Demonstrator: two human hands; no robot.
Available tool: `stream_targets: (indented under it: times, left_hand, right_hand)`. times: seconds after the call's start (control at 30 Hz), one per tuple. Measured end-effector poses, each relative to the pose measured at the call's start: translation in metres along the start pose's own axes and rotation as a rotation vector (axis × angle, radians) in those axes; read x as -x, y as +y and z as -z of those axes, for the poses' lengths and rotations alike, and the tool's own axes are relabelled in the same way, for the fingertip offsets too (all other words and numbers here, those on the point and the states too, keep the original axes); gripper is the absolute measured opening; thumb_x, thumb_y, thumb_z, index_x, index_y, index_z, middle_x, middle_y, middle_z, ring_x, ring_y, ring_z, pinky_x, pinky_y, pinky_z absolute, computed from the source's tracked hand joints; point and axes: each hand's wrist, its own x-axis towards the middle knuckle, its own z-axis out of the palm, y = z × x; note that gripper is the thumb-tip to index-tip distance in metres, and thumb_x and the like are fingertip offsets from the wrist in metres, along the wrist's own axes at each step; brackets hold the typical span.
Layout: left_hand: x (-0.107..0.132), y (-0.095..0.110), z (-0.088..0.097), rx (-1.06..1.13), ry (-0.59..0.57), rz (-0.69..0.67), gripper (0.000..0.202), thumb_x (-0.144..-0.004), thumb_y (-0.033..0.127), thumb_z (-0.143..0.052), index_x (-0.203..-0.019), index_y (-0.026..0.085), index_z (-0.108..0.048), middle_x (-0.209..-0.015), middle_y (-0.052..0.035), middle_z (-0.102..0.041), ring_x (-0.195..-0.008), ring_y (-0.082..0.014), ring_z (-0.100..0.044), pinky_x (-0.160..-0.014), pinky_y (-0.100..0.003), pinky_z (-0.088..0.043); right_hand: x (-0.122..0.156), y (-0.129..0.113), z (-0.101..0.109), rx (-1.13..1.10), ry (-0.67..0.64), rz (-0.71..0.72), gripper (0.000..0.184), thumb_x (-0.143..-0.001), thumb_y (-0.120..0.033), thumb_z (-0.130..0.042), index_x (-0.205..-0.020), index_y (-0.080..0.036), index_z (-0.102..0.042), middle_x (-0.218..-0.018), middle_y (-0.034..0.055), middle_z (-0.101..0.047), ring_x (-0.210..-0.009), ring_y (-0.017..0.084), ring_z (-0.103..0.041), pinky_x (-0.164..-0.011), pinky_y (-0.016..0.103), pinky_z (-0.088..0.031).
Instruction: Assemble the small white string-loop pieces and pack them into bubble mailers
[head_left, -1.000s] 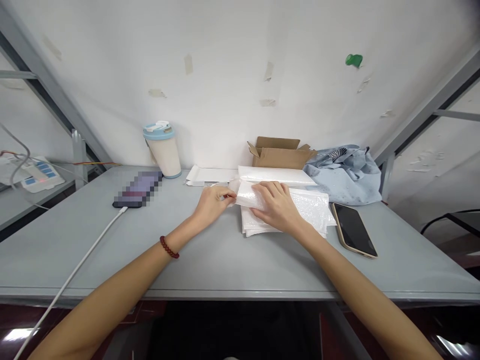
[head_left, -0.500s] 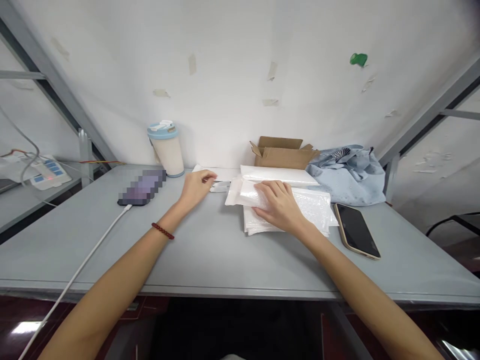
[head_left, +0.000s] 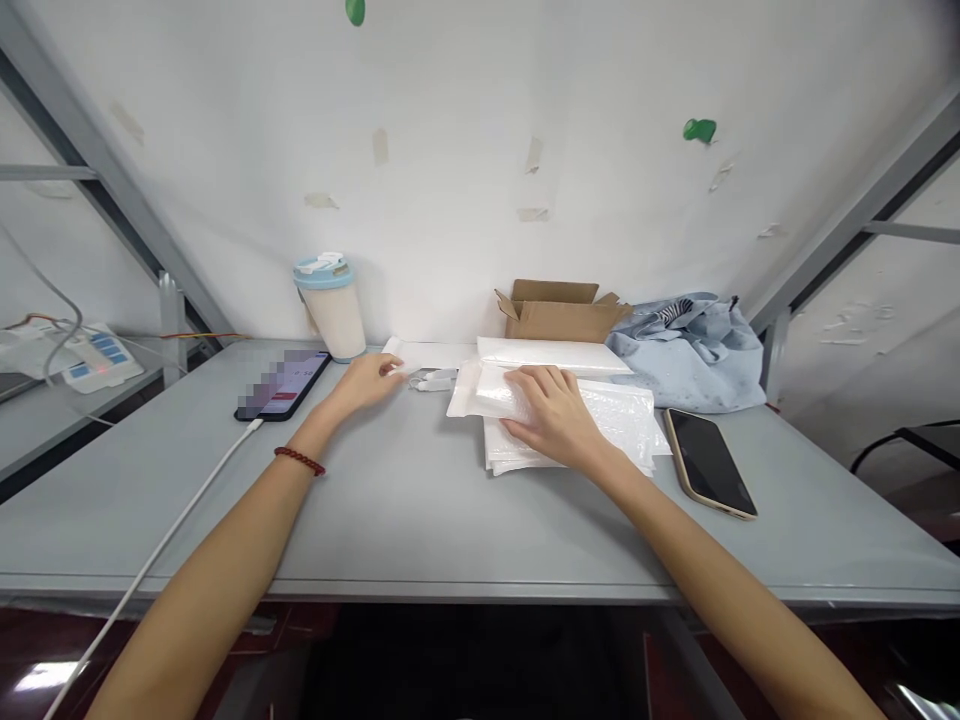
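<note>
My right hand grips a white bubble mailer, its thumb under the near edge and fingers over the top. The mailer lies over a stack of similar bubble mailers, and another white mailer lies just behind. My left hand is at the left end of a flat white packet, fingers curved with a gap between thumb and forefinger. Whether the fingertips touch the packet is hard to see. Right of those fingertips lies a small white item with a thin cord.
An open cardboard box and a light blue cloth are at the back right. A dark phone lies at right. On the left are a tumbler and a charging phone, whose white cable crosses the desk edge.
My left hand has moved left and slightly down, away from the small corded item, which now shows more fully. My right hand keeps its grip on the mailer. The view has tilted slightly upward.
</note>
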Motion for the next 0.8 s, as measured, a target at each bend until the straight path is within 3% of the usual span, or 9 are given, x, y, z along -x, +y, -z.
stream_targets:
  times: [0.17,0.33,0.53,0.7,0.8]
  left_hand:
    - [0.013,0.037,0.014,0.503,-0.188,0.014,0.043,-0.074,0.052,-0.062,-0.103,0.021,-0.068,-0.085,-0.0057,-0.070,-0.072,-0.0163,-0.056,-0.057,-0.024,-0.039]
    - [0.023,0.067,-0.003,0.644,-0.312,0.044,0.034,-0.064,0.044,-0.073,-0.082,0.018,-0.063,-0.073,-0.0024,-0.067,-0.061,-0.0116,-0.053,-0.051,-0.022,-0.035]
    - [0.032,0.085,-0.029,0.673,-0.234,-0.059,0.026,-0.067,0.035,-0.070,-0.084,0.016,-0.064,-0.073,-0.0022,-0.066,-0.065,-0.0136,-0.057,-0.056,-0.025,-0.042]
    - [0.031,0.084,-0.035,0.727,-0.165,-0.118,0.027,-0.072,0.032,-0.065,-0.092,0.015,-0.070,-0.095,-0.0066,-0.071,-0.085,-0.0195,-0.063,-0.076,-0.032,-0.048]
    - [0.032,0.085,-0.038,0.749,-0.076,-0.135,0.022,-0.073,0.030,-0.064,-0.087,0.016,-0.072,-0.096,-0.0072,-0.071,-0.090,-0.0212,-0.063,-0.081,-0.033,-0.048]
  right_hand:
    - [0.000,-0.001,0.000,0.001,-0.017,-0.005,0.045,-0.082,-0.033,-0.057,-0.123,-0.018,-0.046,-0.117,0.0136,-0.054,-0.106,0.028,-0.046,-0.087,0.041,-0.034]
    - [0.000,0.000,-0.001,-0.002,-0.012,0.000,0.045,-0.082,-0.035,-0.057,-0.121,-0.017,-0.046,-0.118,0.0138,-0.055,-0.106,0.028,-0.046,-0.087,0.040,-0.033]
    - [0.001,0.001,-0.002,0.009,-0.019,0.013,0.047,-0.082,-0.035,-0.058,-0.124,-0.017,-0.046,-0.118,0.0138,-0.055,-0.106,0.028,-0.046,-0.087,0.041,-0.034]
    - [0.001,0.001,-0.003,0.014,-0.012,0.022,0.047,-0.082,-0.035,-0.058,-0.124,-0.018,-0.046,-0.118,0.0131,-0.055,-0.107,0.028,-0.046,-0.086,0.041,-0.034]
    - [0.000,0.001,-0.003,0.007,-0.006,0.025,0.045,-0.082,-0.035,-0.057,-0.123,-0.018,-0.047,-0.117,0.0130,-0.056,-0.106,0.028,-0.046,-0.086,0.040,-0.034]
